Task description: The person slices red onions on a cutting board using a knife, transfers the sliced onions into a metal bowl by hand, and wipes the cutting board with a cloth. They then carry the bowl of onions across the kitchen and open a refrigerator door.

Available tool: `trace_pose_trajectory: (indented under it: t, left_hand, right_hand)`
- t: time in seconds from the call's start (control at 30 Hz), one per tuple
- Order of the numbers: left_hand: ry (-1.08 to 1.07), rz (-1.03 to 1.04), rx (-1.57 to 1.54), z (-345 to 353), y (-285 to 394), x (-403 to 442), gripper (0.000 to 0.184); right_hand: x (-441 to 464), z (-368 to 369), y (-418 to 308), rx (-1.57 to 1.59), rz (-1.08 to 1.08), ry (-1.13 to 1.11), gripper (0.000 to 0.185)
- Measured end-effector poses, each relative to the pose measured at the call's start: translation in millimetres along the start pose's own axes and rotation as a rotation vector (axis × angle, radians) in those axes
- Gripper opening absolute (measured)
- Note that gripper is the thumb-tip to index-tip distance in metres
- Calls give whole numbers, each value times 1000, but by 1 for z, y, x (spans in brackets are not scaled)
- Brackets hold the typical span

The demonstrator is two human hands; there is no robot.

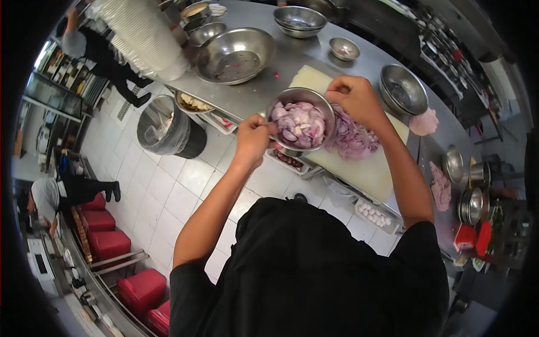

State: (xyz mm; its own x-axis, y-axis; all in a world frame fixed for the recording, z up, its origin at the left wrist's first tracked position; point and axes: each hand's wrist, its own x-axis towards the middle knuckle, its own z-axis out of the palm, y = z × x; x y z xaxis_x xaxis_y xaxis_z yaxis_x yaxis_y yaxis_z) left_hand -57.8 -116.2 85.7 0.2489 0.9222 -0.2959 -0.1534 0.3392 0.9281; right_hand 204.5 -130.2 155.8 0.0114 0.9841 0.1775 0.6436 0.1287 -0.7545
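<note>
A round metal pot (298, 95) is tilted toward me over the near edge of the worktable. Sliced red onion (301, 124) fills much of it. My left hand (254, 139) is closed on the pot's left side. At the pot's far right rim is my right hand (356, 100), its fingers curled together; whether they grip the rim or hold a bit of onion is hidden. Beneath the right forearm, a heap of sliced red onion (355, 137) lies on a pale cutting board (377, 171).
A wide metal bowl (255, 45) stands left of the board; smaller metal bowls (403, 90) sit beyond it. A stack of white containers (143, 36) rises at the left. Below is a lined bin (193, 137). Two people (104, 56) are at the left.
</note>
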Motion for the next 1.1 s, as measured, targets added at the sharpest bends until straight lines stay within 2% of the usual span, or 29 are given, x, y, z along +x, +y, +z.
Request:
trace_pose_trajectory:
  t: [0.07,0.17,0.27,0.37,0.7,0.8,0.9,1.0,1.1]
  left_hand:
    - [2,-5,12,-9,4,-7,21]
    - [37,8,2,-15,14,-18,21]
    - [71,12,29,-17,20,-26,22]
    - [33,7,96,-22,14,-27,17]
    - [-17,-65,61,7,9,-52,16]
    - [-33,-67,48,12,-1,-53,17]
    - [-52,-68,36,20,-6,-57,17]
    - [-60,-63,61,29,-9,-57,16]
    - [-65,-48,83,34,-11,-52,15]
  right_hand:
    - [-23,-12,33,66,135,55,15]
    - [-74,-24,110,-172,134,151,42]
    - [-124,-9,110,-619,203,81,89]
    - [-137,13,134,-604,291,-10,126]
    - [-117,14,163,-457,122,28,77]
    - [-111,10,164,-379,136,8,71]
    - [-106,7,173,-405,58,27,66]
    - [-99,-7,153,-162,235,-6,52]
    - [-86,-12,177,-281,24,26,44]
